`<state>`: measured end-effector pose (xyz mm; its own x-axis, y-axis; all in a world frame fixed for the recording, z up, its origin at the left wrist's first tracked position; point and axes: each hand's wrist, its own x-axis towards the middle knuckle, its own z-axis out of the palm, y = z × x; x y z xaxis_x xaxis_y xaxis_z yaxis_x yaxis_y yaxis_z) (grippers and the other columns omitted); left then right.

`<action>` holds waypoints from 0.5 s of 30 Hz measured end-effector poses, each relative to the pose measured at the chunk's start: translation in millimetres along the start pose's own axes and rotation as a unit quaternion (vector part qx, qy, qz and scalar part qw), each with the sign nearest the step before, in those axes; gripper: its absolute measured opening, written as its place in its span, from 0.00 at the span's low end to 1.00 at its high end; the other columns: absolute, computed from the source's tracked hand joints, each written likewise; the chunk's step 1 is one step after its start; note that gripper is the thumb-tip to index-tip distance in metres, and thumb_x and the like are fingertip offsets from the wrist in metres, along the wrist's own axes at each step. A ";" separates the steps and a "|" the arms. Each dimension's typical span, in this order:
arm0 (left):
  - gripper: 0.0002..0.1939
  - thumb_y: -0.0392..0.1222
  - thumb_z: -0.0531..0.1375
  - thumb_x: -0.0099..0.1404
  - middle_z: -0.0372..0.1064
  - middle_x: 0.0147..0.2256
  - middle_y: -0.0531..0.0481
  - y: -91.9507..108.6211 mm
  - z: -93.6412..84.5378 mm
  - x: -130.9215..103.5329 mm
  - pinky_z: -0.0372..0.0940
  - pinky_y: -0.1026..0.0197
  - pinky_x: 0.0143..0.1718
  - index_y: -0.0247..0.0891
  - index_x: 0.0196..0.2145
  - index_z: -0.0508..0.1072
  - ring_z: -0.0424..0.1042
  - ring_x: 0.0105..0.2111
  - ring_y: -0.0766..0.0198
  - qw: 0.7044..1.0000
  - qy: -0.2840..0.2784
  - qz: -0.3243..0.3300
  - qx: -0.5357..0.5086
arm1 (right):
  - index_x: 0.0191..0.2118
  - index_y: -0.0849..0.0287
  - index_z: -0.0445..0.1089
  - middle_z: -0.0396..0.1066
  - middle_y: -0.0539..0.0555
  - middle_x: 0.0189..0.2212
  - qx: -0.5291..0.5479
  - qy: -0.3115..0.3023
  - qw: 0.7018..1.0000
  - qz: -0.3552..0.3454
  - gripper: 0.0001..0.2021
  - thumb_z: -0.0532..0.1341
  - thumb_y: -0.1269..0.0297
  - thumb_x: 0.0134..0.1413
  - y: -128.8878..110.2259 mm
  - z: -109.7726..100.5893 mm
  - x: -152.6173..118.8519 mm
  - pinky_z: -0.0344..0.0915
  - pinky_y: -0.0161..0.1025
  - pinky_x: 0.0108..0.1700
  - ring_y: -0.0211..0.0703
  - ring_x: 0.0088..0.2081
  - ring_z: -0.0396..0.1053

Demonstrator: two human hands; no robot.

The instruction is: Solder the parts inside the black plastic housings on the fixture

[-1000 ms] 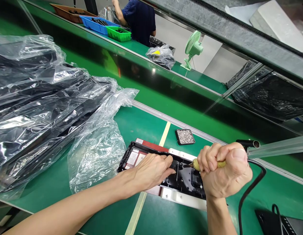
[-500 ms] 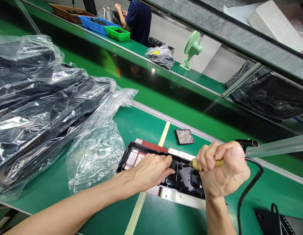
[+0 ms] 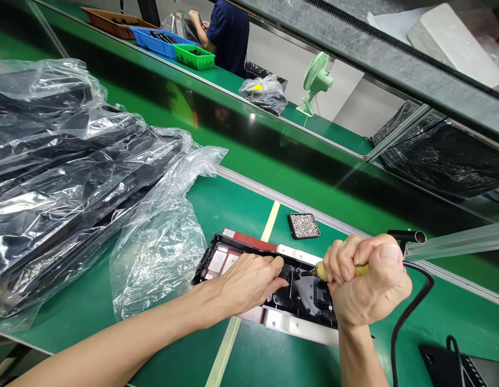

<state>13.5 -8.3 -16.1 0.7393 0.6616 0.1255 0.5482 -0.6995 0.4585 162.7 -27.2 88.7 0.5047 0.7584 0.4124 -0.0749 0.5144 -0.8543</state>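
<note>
My right hand (image 3: 366,277) is wrapped round the yellowish handle of a corded tool (image 3: 322,270), whose dark tip points left and down into a long black plastic housing (image 3: 306,293). Over the middle of the housing rests my left hand (image 3: 257,279), fingers bent and fingertips down inside it near the tip; whether they pinch a small part is hidden. The housing lies on a dark red and white fixture (image 3: 301,329). Behind it stands a small black tray (image 3: 304,226) of tiny silvery pieces.
Clear plastic bags with black parts (image 3: 72,177) cover the left. A black cable (image 3: 406,317) runs down at right, near a black device (image 3: 467,365). Beyond a metal rail (image 3: 265,189) are a green fan (image 3: 317,78), a blue bin (image 3: 163,42) and a person (image 3: 231,37).
</note>
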 end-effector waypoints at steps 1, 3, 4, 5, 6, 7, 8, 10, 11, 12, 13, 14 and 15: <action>0.13 0.49 0.54 0.76 0.72 0.29 0.53 0.1 -0.2 -0.1 0.43 0.57 0.23 0.41 0.35 0.61 0.73 0.25 0.58 1.000 0.000 0.000 -0.001 | 0.20 0.58 0.59 0.52 0.41 0.10 -0.001 0.000 1.000 0.002 0.19 0.62 0.61 0.61 -0.1 -0.3 -0.1 0.49 0.28 0.11 0.30 0.11 0.47; 0.13 0.49 0.54 0.76 0.72 0.29 0.53 0.4 -0.3 -0.1 0.43 0.57 0.23 0.41 0.35 0.61 0.73 0.25 0.58 1.000 0.000 0.000 -0.002 | 0.20 0.58 0.58 0.52 0.41 0.10 0.001 0.001 1.000 0.010 0.19 0.62 0.60 0.60 -0.5 -0.6 -0.3 0.49 0.28 0.11 0.30 0.11 0.47; 0.13 0.49 0.54 0.76 0.72 0.29 0.53 0.4 -0.2 -0.1 0.43 0.57 0.23 0.41 0.35 0.61 0.73 0.25 0.58 1.000 0.000 -0.001 -0.003 | 0.20 0.57 0.58 0.51 0.41 0.10 0.001 0.002 1.000 0.014 0.19 0.62 0.60 0.60 -0.7 -0.7 -0.3 0.49 0.28 0.12 0.30 0.11 0.47; 0.13 0.49 0.54 0.76 0.72 0.29 0.53 0.5 -0.1 -0.1 0.43 0.57 0.23 0.41 0.35 0.61 0.73 0.25 0.58 1.000 0.000 -0.002 -0.002 | 0.20 0.57 0.58 0.51 0.42 0.10 0.000 0.003 1.000 0.015 0.19 0.62 0.60 0.60 -0.9 -0.7 -0.3 0.49 0.28 0.12 0.30 0.11 0.47; 0.13 0.49 0.54 0.76 0.72 0.29 0.53 0.5 0.0 -0.1 0.43 0.57 0.23 0.41 0.35 0.61 0.73 0.25 0.58 1.000 0.000 -0.002 -0.002 | 0.20 0.57 0.58 0.51 0.42 0.10 0.000 0.005 1.000 0.016 0.19 0.62 0.60 0.60 -1.1 -0.6 -0.3 0.49 0.29 0.12 0.30 0.11 0.47; 0.13 0.49 0.54 0.76 0.72 0.29 0.53 0.5 0.1 0.0 0.43 0.57 0.23 0.41 0.35 0.61 0.73 0.25 0.58 1.000 -0.001 -0.002 -0.002 | 0.20 0.57 0.58 0.51 0.42 0.10 -0.002 0.007 1.000 0.014 0.19 0.62 0.60 0.60 -1.3 -0.6 -0.3 0.49 0.29 0.12 0.31 0.11 0.47; 0.13 0.49 0.54 0.76 0.72 0.29 0.53 0.5 0.2 0.1 0.43 0.57 0.23 0.41 0.35 0.61 0.73 0.25 0.58 1.000 -0.001 -0.003 -0.002 | 0.20 0.57 0.58 0.51 0.42 0.10 -0.003 0.008 1.000 0.013 0.19 0.61 0.60 0.60 -1.4 -0.6 -0.2 0.49 0.29 0.12 0.31 0.11 0.47; 0.13 0.49 0.54 0.76 0.72 0.29 0.53 0.5 0.1 0.2 0.43 0.58 0.23 0.41 0.35 0.61 0.73 0.25 0.58 1.000 -0.003 -0.002 -0.004 | 0.20 0.57 0.58 0.51 0.42 0.10 -0.002 0.009 1.000 0.018 0.19 0.61 0.60 0.60 -1.7 -0.8 -0.1 0.48 0.29 0.12 0.31 0.11 0.46; 0.13 0.49 0.54 0.76 0.72 0.29 0.53 0.6 0.0 0.3 0.42 0.58 0.23 0.41 0.35 0.61 0.73 0.25 0.58 1.000 -0.004 -0.003 -0.004 | 0.20 0.57 0.58 0.51 0.42 0.10 -0.001 0.008 1.000 0.022 0.19 0.61 0.60 0.60 -1.9 -1.0 0.0 0.48 0.29 0.11 0.31 0.11 0.46; 0.13 0.49 0.54 0.76 0.72 0.29 0.53 0.6 -0.2 0.3 0.42 0.58 0.23 0.41 0.35 0.61 0.73 0.25 0.58 1.000 -0.006 -0.004 -0.004 | 0.20 0.57 0.58 0.51 0.42 0.10 0.001 0.008 1.000 0.024 0.19 0.61 0.61 0.61 -1.9 -1.1 0.0 0.48 0.29 0.11 0.31 0.11 0.46; 0.13 0.50 0.54 0.76 0.72 0.29 0.53 0.6 -0.4 0.2 0.42 0.58 0.23 0.41 0.36 0.61 0.73 0.25 0.57 1.000 -0.006 -0.005 -0.003 | 0.20 0.57 0.58 0.51 0.42 0.10 0.001 0.008 1.000 0.022 0.19 0.60 0.61 0.61 -2.0 -1.2 0.0 0.48 0.29 0.11 0.31 0.11 0.46; 0.13 0.50 0.54 0.76 0.72 0.29 0.53 0.7 -0.6 0.1 0.42 0.58 0.23 0.41 0.35 0.61 0.73 0.25 0.57 1.000 -0.007 -0.007 -0.002 | 0.20 0.57 0.58 0.51 0.42 0.10 0.001 0.007 1.000 0.018 0.19 0.60 0.62 0.61 -1.9 -1.2 -0.1 0.48 0.29 0.11 0.31 0.11 0.46; 0.13 0.50 0.54 0.76 0.72 0.29 0.53 0.8 -0.9 -0.1 0.42 0.58 0.23 0.41 0.35 0.61 0.73 0.25 0.57 1.000 -0.009 -0.008 -0.001 | 0.20 0.57 0.58 0.51 0.42 0.10 0.000 0.007 1.000 0.012 0.19 0.60 0.62 0.61 -1.9 -1.1 -0.1 0.48 0.29 0.11 0.31 0.11 0.46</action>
<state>13.5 -8.7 -14.9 0.7370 0.6681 0.1021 0.5593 -0.6878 0.4627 163.7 -28.7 89.9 0.5145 0.7654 0.3866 -0.0876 0.4954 -0.8642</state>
